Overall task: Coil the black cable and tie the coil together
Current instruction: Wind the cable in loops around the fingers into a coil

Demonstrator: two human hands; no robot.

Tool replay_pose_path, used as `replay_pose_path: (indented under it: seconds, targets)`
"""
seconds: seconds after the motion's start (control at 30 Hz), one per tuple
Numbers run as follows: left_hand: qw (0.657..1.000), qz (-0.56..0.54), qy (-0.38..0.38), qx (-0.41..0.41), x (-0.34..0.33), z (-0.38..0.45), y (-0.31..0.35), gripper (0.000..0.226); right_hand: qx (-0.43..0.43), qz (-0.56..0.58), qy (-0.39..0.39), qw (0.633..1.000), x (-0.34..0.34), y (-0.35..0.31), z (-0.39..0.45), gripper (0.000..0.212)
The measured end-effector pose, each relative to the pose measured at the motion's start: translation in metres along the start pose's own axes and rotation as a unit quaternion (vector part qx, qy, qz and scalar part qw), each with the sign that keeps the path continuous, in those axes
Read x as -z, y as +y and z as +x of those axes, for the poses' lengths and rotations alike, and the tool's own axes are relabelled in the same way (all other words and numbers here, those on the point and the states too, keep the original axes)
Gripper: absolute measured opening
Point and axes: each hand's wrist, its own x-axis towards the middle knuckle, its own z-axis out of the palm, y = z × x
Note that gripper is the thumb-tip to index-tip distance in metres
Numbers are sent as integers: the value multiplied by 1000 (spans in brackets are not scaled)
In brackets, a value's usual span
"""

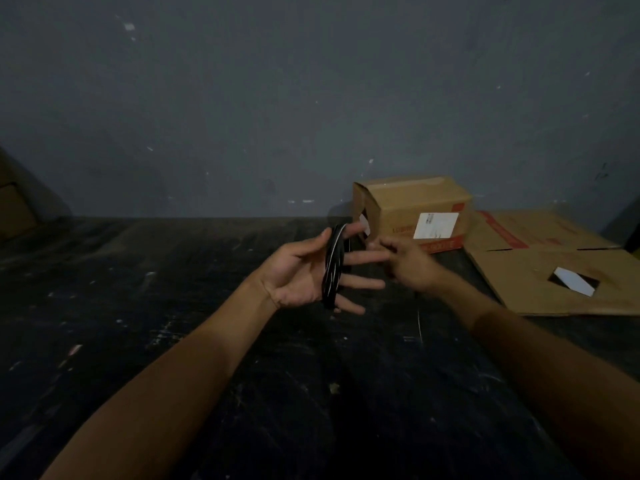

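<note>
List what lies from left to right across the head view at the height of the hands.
left hand → black cable coiled round its fingers → right hand → flattened cardboard on the dark table

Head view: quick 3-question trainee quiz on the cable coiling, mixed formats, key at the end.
1. True or false: the black cable is wound around the left hand's straight fingers.
2. Which lies nearer the right hand: A) the upright cardboard box, B) the flattened cardboard?
3. Fill in: the white label is on the ___.

Key: 1 true; 2 A; 3 box.
</note>
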Motion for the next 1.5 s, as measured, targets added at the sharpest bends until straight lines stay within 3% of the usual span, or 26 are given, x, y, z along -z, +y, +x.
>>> replay_pose_path:
  seconds: [0.1,0.27,0.7,0.87,1.1,1.27,1.4,1.5]
  targets:
    - [999,-12,-11,-36,-7,4,7,43,-10,12,-15,1000,-29,26,-12,22]
    - [994,-11,60,-88,-4,5,20,45,-38,-28,-80,996,-65,41,-30,25]
    - [963,-3,235,-131,36,-2,17,42,72,-126,-137,980,-89,-15,-41,29]
    - [955,21,284,-87,49,-9,4,40,77,-208,-144,964,-68,-43,-36,29]
    - [958,14,286,-20,50,-16,-12,53,60,-329,-158,929,-20,-76,-18,18]
    - [962,56,264,46,40,-14,-21,43,70,-361,-139,919,6,-93,-1,16]
    - [961,94,241,101,32,-13,-19,54,80,-369,-133,916,16,-96,5,12]
    - [962,111,210,134,25,-12,-16,47,89,-377,-142,911,25,-99,7,11]
